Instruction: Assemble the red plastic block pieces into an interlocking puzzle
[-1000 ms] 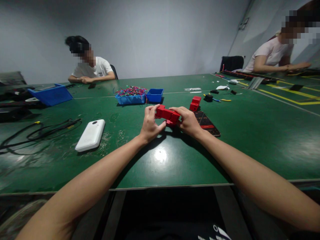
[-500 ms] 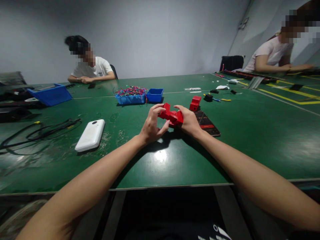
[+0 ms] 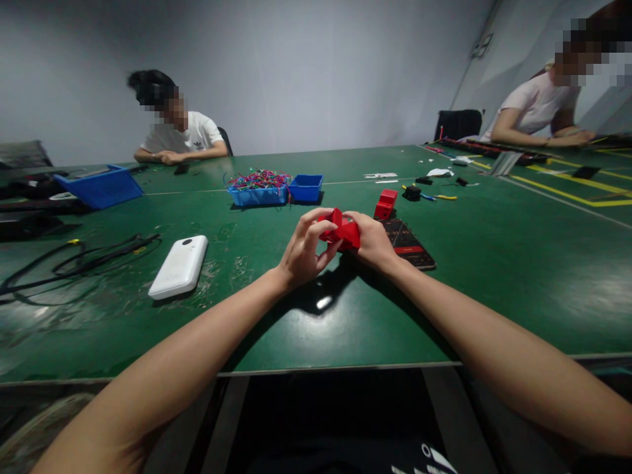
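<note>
Between my two hands, just above the green table (image 3: 345,329), is a blocky red puzzle-like piece (image 3: 348,233) with angular notches. My left hand (image 3: 305,250) pinches its left side, thumb below and fingers above. My right hand (image 3: 372,241) wraps round its right side, so much of the piece is hidden. Whether it is one part or several joined ones I cannot tell. Behind my right hand a second red block (image 3: 386,203) stands at the far edge of a dark phone (image 3: 417,253) with a lit screen, lying partly covered by that hand.
A white power bank (image 3: 178,268) and black cables (image 3: 93,257) lie at left. Beyond my hands stand a blue bin of coloured wires (image 3: 257,196) and a smaller blue bin (image 3: 306,189). Small tools and scraps lie back right. Two people sit across the table.
My left hand has closed in on the red piece, its fingers now pressed to the left side. The piece looks turned. My right hand stays nearly in place.
</note>
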`<act>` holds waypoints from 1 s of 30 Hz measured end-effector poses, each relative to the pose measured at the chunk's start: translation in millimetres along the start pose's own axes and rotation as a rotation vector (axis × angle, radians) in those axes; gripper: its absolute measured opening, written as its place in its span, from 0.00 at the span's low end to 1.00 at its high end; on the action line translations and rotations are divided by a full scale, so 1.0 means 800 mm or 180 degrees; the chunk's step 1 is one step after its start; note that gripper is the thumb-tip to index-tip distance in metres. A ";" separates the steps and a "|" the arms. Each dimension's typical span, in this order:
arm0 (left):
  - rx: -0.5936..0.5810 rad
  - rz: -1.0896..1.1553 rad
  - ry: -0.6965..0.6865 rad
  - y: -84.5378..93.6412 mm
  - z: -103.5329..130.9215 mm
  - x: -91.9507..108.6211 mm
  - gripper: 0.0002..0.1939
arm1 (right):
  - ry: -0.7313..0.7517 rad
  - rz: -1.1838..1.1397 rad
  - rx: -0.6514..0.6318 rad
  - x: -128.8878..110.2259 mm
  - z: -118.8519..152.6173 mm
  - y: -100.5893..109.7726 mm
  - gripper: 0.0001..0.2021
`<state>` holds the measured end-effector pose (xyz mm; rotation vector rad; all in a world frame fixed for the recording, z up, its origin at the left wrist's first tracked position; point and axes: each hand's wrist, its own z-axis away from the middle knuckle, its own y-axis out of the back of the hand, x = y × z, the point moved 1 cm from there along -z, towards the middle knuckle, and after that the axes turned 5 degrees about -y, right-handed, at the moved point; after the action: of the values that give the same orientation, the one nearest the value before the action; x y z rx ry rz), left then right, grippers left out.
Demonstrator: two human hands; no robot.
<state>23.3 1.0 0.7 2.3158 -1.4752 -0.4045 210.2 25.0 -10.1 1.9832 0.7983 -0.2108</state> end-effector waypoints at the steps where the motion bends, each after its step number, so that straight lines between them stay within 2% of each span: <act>1: 0.0026 -0.0005 0.0073 -0.001 0.000 0.000 0.24 | 0.0004 -0.0007 -0.0004 0.000 0.000 0.000 0.26; 5: 0.0021 -0.0175 0.0376 -0.004 0.002 -0.004 0.32 | 0.0005 -0.0014 -0.0086 -0.004 0.000 0.002 0.16; 8: -0.0049 -0.0227 0.0391 -0.003 0.002 -0.005 0.29 | 0.0049 0.0116 -0.0155 -0.006 0.001 0.001 0.10; 11: 0.0038 -0.0218 0.0303 -0.001 -0.001 -0.005 0.26 | 0.0064 0.0178 -0.0175 -0.007 0.002 0.000 0.07; 14: 0.0132 -0.0137 0.0126 0.001 -0.003 -0.004 0.22 | 0.0032 0.0204 -0.0145 -0.006 0.002 0.001 0.07; 17: 0.0066 0.0036 -0.0048 0.002 -0.003 -0.005 0.21 | 0.0020 0.0219 -0.0108 -0.005 0.003 0.003 0.09; 21: -0.0220 0.0236 -0.0145 0.000 -0.001 -0.006 0.24 | -0.0052 0.0150 -0.0033 0.000 0.002 0.003 0.13; 23: -0.0248 0.0304 -0.0161 -0.001 0.001 -0.006 0.26 | -0.0141 0.0091 0.0004 0.001 0.001 0.003 0.14; 26: -0.0221 0.0303 -0.0253 -0.002 0.003 -0.003 0.28 | -0.0352 -0.0132 0.0066 0.000 -0.001 0.003 0.12; 30: -0.0426 0.0122 -0.0395 -0.005 0.007 0.002 0.31 | -0.0651 -0.0424 0.0123 -0.004 -0.004 0.008 0.10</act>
<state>24.9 0.5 -6.5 2.1892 -1.4981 -0.6267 211.2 24.1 -2.7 1.9090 0.7982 -0.5024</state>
